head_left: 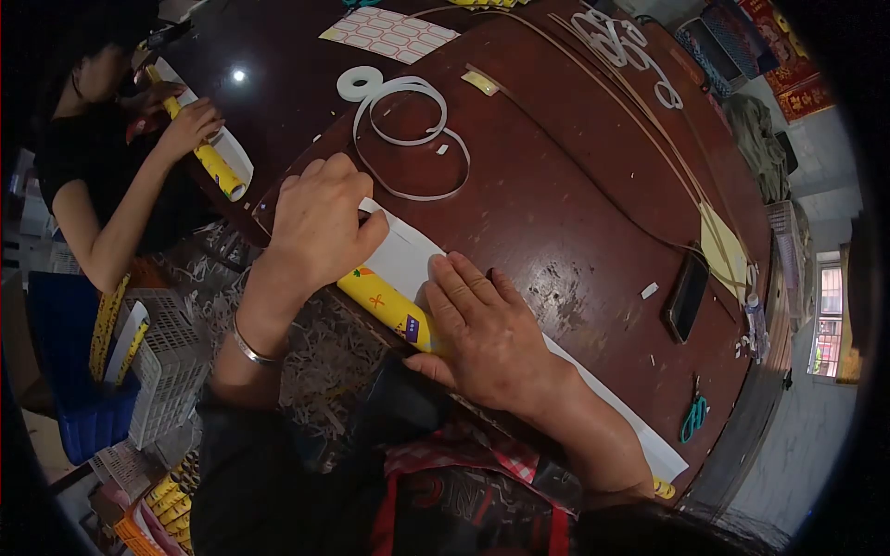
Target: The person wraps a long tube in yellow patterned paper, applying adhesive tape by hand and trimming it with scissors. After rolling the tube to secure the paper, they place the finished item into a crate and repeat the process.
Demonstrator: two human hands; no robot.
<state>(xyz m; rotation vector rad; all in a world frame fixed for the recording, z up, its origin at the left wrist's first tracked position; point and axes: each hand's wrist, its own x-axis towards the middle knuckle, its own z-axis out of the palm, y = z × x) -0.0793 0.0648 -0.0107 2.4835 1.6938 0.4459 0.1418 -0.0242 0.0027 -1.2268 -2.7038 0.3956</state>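
Observation:
A yellow printed paper roll point(385, 306) lies along the near table edge, with its white underside point(399, 243) showing beyond it. My left hand point(324, 222) is closed over the roll's far-left end, fingers curled and partly hidden. On the roll's middle rests my right hand point(487, 334), fingers stretched flat across it onto the white paper and thumb on the near side. Under my right forearm the white strip runs on to the lower right, where a bit of yellow point(663, 487) shows.
On the dark red table point(556, 213) are a white tape roll point(360, 83), a label sheet point(389, 34), a phone point(687, 295) and teal-handled scissors point(693, 417). At left, another person's hand point(190, 128) touches a yellow roll point(219, 171). Crates point(167, 361) stand below.

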